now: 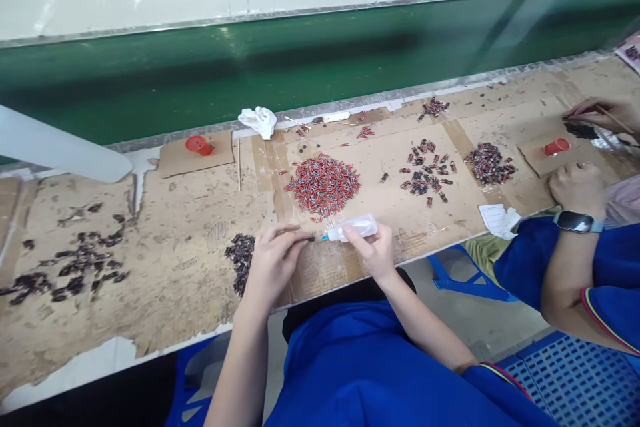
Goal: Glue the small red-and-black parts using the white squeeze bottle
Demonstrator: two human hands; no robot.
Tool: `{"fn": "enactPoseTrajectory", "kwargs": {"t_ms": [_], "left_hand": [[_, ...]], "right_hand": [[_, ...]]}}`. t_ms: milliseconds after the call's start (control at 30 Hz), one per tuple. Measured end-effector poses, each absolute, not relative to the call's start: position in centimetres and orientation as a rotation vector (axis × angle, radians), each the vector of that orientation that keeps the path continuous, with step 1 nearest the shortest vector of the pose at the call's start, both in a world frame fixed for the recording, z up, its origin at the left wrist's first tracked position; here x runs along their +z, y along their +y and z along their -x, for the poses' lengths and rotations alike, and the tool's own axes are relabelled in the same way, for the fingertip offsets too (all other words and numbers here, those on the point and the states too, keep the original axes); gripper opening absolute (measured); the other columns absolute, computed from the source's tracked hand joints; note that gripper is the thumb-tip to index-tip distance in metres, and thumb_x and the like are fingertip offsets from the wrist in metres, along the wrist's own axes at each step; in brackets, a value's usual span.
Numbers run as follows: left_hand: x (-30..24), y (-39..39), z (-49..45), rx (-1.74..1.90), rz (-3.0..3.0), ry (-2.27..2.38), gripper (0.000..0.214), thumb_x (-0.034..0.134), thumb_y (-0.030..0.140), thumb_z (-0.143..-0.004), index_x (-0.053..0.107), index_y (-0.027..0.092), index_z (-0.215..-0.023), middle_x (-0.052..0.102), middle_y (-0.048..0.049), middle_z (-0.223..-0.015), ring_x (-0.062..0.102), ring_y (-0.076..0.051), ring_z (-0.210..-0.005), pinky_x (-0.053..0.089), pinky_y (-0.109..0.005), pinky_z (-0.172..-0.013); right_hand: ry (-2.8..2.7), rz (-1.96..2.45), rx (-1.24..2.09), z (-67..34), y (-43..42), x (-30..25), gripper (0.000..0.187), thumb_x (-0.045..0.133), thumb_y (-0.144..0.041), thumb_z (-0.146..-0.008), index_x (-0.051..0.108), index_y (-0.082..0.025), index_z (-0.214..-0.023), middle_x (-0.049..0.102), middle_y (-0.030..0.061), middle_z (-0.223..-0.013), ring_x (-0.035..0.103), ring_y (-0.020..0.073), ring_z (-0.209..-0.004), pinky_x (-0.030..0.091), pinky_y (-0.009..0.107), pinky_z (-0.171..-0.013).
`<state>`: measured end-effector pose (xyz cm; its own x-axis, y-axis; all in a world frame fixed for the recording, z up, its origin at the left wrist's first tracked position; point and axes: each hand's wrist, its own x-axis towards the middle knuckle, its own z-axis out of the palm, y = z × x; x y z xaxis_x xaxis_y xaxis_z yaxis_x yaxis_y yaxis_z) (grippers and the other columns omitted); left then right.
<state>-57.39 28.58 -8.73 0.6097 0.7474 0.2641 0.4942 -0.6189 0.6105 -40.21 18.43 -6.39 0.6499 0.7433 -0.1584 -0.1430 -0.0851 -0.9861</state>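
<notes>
My right hand (376, 250) is closed around a small clear squeeze bottle (355, 227) with a thin blue tip, held nearly level and pointing left. The tip reaches a small dark part (311, 238) pinched between the fingertips of my left hand (280, 257); I cannot tell whether they touch. Beside my left wrist lies a heap of shiny black pieces (241, 259). Just beyond both hands is a large pile of small red and black parts (325, 183).
Cardboard (200, 233) covers the bench. Right of the red pile lie loose dark-and-red parts (425, 173) and a denser heap (491, 163). A red cup (199, 145) stands on a cardboard piece; white tissue (259, 121) lies behind. A co-worker's hand (577, 190) rests at right. A green belt (300, 60) runs behind.
</notes>
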Motion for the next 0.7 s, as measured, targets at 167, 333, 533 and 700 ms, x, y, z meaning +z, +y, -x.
{"fn": "enactPoseTrajectory", "kwargs": {"t_ms": [167, 333, 533, 700], "left_hand": [[-8.3, 27.8, 57.0, 0.746, -2.180, 1.038, 0.012, 0.067, 0.034, -0.080, 0.074, 0.027, -0.086, 0.076, -0.0032, -0.083, 0.070, -0.021, -0.083, 0.052, -0.036, -0.085], [-8.4, 27.7, 56.9, 0.760, -2.094, 1.057, 0.012, 0.070, 0.037, -0.078, 0.073, 0.026, -0.082, 0.076, -0.0035, -0.081, 0.072, -0.022, -0.082, 0.054, -0.037, -0.083], [-8.1, 27.7, 56.9, 0.754, -2.022, 1.037, 0.010, 0.070, 0.034, -0.078, 0.073, 0.025, -0.080, 0.076, -0.0037, -0.081, 0.072, -0.021, -0.083, 0.057, -0.035, -0.084], [-8.2, 27.6, 56.8, 0.748, -1.965, 1.064, 0.012, 0.071, 0.035, -0.076, 0.074, 0.023, -0.078, 0.076, -0.0044, -0.078, 0.072, -0.021, -0.084, 0.057, -0.036, -0.085]], "right_hand": [[-0.586, 1.522, 0.781, 40.5, 18.6, -6.6, 0.025, 0.072, -0.041, -0.068, 0.068, -0.017, -0.064, 0.072, 0.0051, -0.065, 0.066, 0.0204, -0.061, 0.053, 0.030, -0.059], [-0.607, 1.555, 0.798, 40.6, 18.8, -7.0, 0.026, 0.072, -0.042, -0.069, 0.067, -0.017, -0.065, 0.072, 0.0049, -0.065, 0.064, 0.0197, -0.060, 0.051, 0.029, -0.057], [-0.665, 1.591, 0.806, 40.6, 18.8, -7.6, 0.029, 0.071, -0.045, -0.072, 0.067, -0.016, -0.065, 0.070, 0.0047, -0.065, 0.063, 0.0186, -0.060, 0.051, 0.029, -0.059], [-0.688, 1.598, 0.804, 40.7, 18.7, -7.9, 0.031, 0.070, -0.045, -0.074, 0.068, -0.015, -0.067, 0.070, 0.0048, -0.066, 0.063, 0.0184, -0.061, 0.051, 0.028, -0.061]]}}
